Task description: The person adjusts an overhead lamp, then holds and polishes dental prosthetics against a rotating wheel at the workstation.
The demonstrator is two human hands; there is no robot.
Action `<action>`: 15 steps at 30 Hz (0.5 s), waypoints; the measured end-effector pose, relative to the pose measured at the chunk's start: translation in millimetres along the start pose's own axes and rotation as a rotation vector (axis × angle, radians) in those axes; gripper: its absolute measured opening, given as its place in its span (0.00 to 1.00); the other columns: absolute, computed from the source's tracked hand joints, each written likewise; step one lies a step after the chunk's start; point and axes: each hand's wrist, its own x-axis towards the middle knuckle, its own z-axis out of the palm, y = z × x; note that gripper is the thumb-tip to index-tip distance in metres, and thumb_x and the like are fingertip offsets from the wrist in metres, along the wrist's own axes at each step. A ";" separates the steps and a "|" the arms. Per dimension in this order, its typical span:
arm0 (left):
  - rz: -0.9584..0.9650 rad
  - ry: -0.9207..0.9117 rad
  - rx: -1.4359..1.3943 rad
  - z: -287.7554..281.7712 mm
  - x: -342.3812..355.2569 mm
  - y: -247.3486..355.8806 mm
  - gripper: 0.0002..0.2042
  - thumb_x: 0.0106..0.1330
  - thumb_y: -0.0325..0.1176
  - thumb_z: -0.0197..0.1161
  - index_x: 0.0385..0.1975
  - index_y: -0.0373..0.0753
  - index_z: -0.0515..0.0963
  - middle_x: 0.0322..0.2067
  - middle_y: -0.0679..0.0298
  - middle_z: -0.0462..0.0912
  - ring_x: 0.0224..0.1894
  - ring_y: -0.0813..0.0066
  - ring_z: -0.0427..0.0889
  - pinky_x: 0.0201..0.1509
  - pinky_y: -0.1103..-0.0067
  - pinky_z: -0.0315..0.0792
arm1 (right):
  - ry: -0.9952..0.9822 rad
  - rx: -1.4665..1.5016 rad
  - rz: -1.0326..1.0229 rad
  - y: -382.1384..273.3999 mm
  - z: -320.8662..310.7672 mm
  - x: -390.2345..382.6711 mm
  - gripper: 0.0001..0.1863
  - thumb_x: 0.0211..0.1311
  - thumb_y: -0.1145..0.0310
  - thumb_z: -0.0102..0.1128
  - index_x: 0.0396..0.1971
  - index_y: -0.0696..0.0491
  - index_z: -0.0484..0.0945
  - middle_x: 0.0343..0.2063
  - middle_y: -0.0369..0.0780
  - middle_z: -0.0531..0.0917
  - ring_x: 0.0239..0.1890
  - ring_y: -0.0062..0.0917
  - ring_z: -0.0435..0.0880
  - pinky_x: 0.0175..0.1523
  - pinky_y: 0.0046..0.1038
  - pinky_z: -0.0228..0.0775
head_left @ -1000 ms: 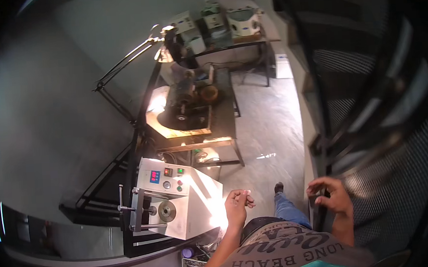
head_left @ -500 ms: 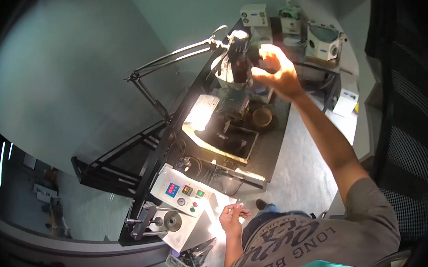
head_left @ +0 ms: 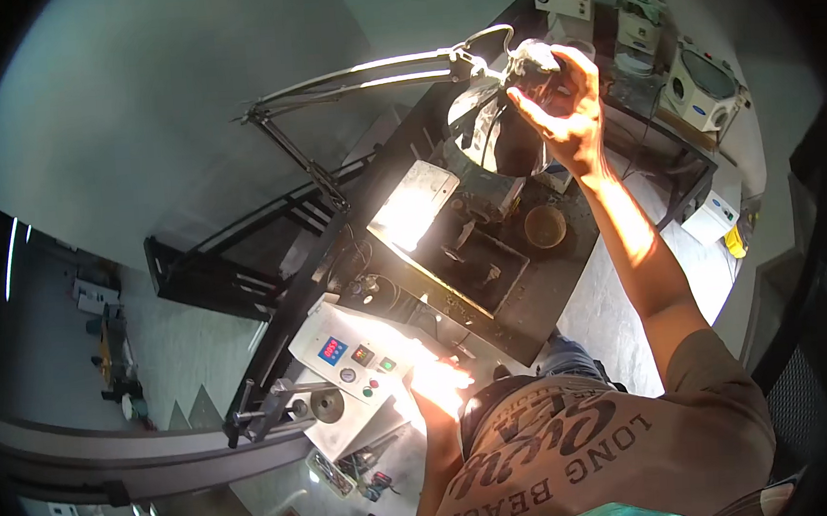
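Grey-walled workshop; pale floor beyond the long, dark, flat-topped bench. A round brown bowl is seen on the bench, by its right edge. A white box-shaped machine with a control panel is sited off the bench's near left corner.

The cone-shaped lamp head with a shiny metallic shade is carried over the bench's far part by a thin, jointed metal arm from the left edge.

Right hand: thumb and fingers parted, curved about the lamp head's rear end; firmness of contact cannot be told. Left hand: low, beside the machine, washed out by glare; whether anything is held cannot be told. Hands well apart.

Handling, as judged: head light, shade stiff but easily dented, bulb fragile; metal probably hot and rather slippery. Some drag is to be expected from the arm's joints. Hold is best taken at the rear housing, behind the shade; rim and bulb are best left untouched.
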 end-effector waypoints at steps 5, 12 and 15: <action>0.025 0.196 0.226 49.3 29.2 15.0 0.12 0.65 0.35 0.54 0.32 0.29 0.71 0.19 0.56 0.78 0.19 0.70 0.78 0.24 0.80 0.72 | -0.025 -0.256 -0.422 14.2 -9.8 27.8 0.17 0.33 0.73 0.74 0.27 0.37 0.83 0.41 0.43 0.71 0.36 0.32 0.79 0.33 0.24 0.81; 0.029 0.342 0.110 101.8 47.9 18.0 0.09 0.63 0.31 0.51 0.31 0.29 0.70 0.19 0.54 0.78 0.21 0.70 0.77 0.28 0.80 0.71 | -0.126 0.669 0.116 53.6 -26.5 15.9 0.37 0.42 0.72 0.71 0.52 0.61 0.58 0.44 0.48 0.72 0.42 0.31 0.78 0.45 0.28 0.77; 0.036 0.348 0.040 119.2 44.0 -5.1 0.08 0.63 0.30 0.52 0.31 0.29 0.71 0.21 0.56 0.78 0.20 0.73 0.76 0.27 0.81 0.70 | 0.012 0.800 0.471 101.3 -34.8 -19.5 0.24 0.53 0.69 0.61 0.48 0.59 0.63 0.41 0.48 0.75 0.41 0.29 0.78 0.39 0.27 0.77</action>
